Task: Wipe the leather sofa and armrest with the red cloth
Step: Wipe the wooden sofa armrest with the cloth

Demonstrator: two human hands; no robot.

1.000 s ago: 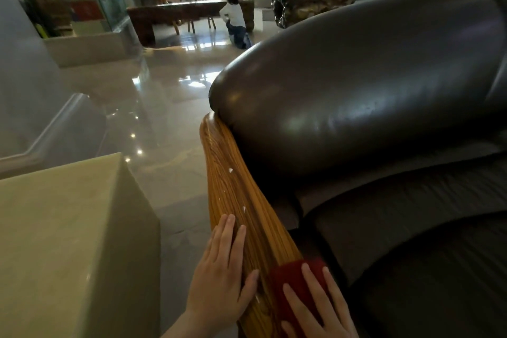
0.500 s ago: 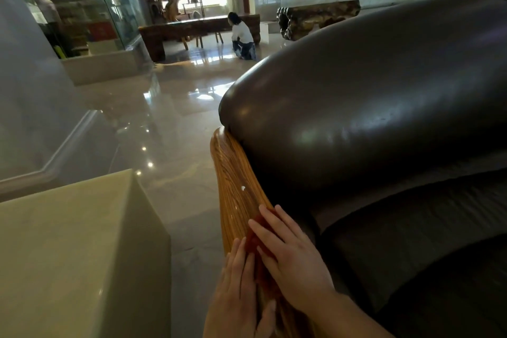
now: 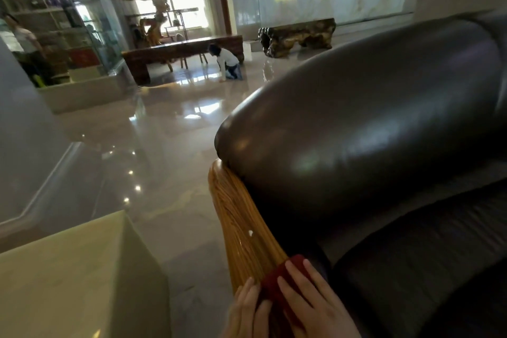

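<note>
Wiping the wooden armrest rail (image 3: 241,233), near end, close to the camera. Right hand (image 3: 310,302) flat on the red cloth (image 3: 277,280), fingers spread and pressing it onto the rail right where wood meets the dark leather sofa (image 3: 370,132). Not gripping, just palming it down. Left hand (image 3: 247,310) open too, fingers resting together on the rail's outer side, touching the cloth's edge, steadying. Holding nothing. Beyond the cloth, bare rail running up to the big rounded leather bolster, with a small white speck (image 3: 250,233) sitting on the wood partway along. Judging by that, armrest step in hand, far stretch of rail not yet covered. Next move, likely: slide the cloth forward along the rail toward the bolster, keeping pressure even, catching that speck on the way. Then up onto the leather curve and across to the seat cushion (image 3: 425,255) beside the rail. Stone-topped block (image 3: 68,269) on the rail's outer side, well apart, no obstacle.
</note>
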